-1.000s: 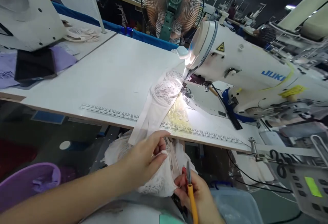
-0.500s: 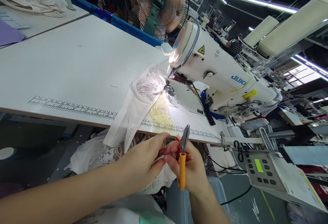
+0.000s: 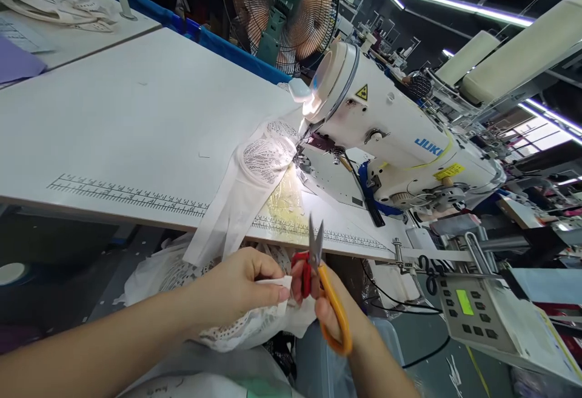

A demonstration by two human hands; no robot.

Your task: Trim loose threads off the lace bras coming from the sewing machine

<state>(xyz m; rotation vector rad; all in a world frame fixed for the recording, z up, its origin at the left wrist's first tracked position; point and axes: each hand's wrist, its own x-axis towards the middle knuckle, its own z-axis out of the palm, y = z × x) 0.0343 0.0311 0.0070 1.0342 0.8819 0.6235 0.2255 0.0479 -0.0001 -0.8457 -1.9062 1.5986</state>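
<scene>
My left hand (image 3: 243,283) is closed, pinching the edge of a white fabric strip (image 3: 286,284) between thumb and fingers. My right hand (image 3: 339,292) grips scissors (image 3: 335,313) with an orange handle and a red part by the fingers; their blades are spread and point up, away from the strip. White lace fabric (image 3: 236,332) hangs below both hands over the lap. Beyond them, a white lace bra piece (image 3: 264,160) lies under the sewing machine's (image 3: 391,113) needle area, its white bands hanging over the table's front edge.
The white table (image 3: 113,107) has a printed ruler (image 3: 136,196) along its front. A fan (image 3: 282,10) stands behind. At right is a control box (image 3: 470,307) with a lit display. A bluish plastic bin (image 3: 318,358) sits below my right hand.
The scissors have opened and tilted, with their blades now apart. My hands have drawn slightly apart, and the white strip's end now shows in my left fingers.
</scene>
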